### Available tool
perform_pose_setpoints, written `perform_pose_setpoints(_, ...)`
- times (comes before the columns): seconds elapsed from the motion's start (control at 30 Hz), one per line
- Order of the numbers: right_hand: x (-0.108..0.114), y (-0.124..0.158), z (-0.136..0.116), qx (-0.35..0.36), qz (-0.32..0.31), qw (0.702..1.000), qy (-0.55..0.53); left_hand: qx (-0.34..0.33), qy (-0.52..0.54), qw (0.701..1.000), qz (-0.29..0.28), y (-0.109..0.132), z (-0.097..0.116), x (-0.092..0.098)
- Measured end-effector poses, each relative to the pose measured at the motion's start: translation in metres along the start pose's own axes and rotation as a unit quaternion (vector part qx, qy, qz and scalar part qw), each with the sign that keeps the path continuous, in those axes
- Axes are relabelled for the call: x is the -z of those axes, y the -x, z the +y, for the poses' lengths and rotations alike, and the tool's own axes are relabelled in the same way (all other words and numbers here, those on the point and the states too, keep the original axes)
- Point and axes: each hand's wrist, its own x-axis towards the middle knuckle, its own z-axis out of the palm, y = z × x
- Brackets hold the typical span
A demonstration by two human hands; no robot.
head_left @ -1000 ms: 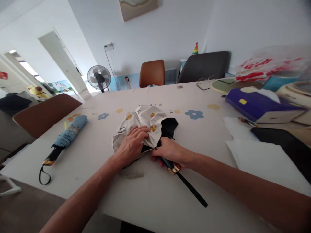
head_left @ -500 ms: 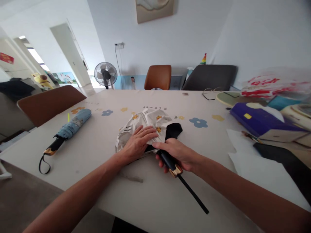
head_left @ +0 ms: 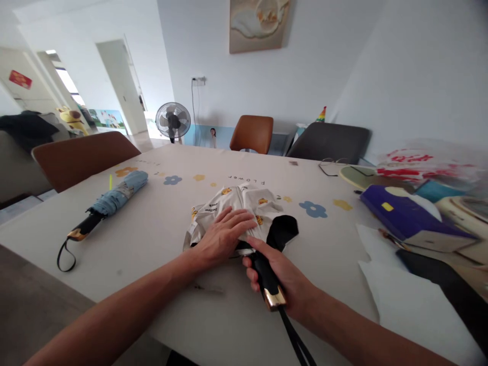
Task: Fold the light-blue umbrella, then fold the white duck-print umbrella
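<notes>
White umbrella (head_left: 244, 201) lies on the surface (head_left: 324, 254) under the left hand (head_left: 223, 236), spread flat over its canopy (head_left: 272, 201), while the right hand (head_left: 280, 264) grips the black handle (head_left: 263, 269). The canopy is collapsed, but its folds lie loose, not rolled tight.

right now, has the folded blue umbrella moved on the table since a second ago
No. Against the orange flower print beside its far end, the folded blue umbrella lies in the same place; the camera's view has shifted instead.
</notes>
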Motion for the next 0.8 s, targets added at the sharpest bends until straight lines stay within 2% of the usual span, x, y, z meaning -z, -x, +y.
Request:
perform_pose_setpoints(0.1,-0.002,0.000,0.004,-0.017,-0.017,1.000,-0.014,-0.007,0.012,1.000,0.000,0.000,0.002,-0.001)
perform_pose_setpoints(0.2,0.000,-0.002,0.007,-0.064,-0.053,0.996,0.018,-0.018,0.018,1.000,-0.005,0.000,0.005,-0.002)
perform_pose_setpoints(0.27,0.004,-0.003,0.007,-0.064,-0.057,0.995,0.046,-0.024,0.005,1.000,-0.013,0.000,0.005,-0.001)
perform_pose_setpoints(0.33,0.010,-0.003,0.007,-0.049,-0.043,0.996,0.069,-0.002,-0.032,0.999,-0.007,0.000,0.002,0.001)
perform_pose_setpoints(0.4,0.018,0.000,0.005,-0.037,-0.029,0.995,0.086,0.051,-0.079,0.995,0.017,0.000,-0.005,0.006)
perform_pose_setpoints(0.5,0.027,0.004,0.001,0.023,0.016,0.994,0.101,0.123,-0.121,0.983,0.056,0.001,-0.018,0.014)
perform_pose_setpoints(0.6,0.034,0.004,-0.003,0.094,0.075,0.989,0.089,0.127,-0.145,0.975,0.106,0.000,-0.026,0.024)
perform_pose_setpoints(0.67,0.037,0.002,-0.004,0.121,0.089,0.985,0.084,0.120,-0.161,0.971,0.127,-0.001,-0.028,0.030)
perform_pose_setpoints(0.73,0.039,0.000,-0.005,0.128,0.096,0.983,0.088,0.148,-0.169,0.969,0.102,0.000,-0.027,0.034)
perform_pose_setpoints(0.8,0.040,-0.002,-0.005,0.120,0.106,0.982,0.101,0.193,-0.154,0.969,0.013,0.006,-0.027,0.038)
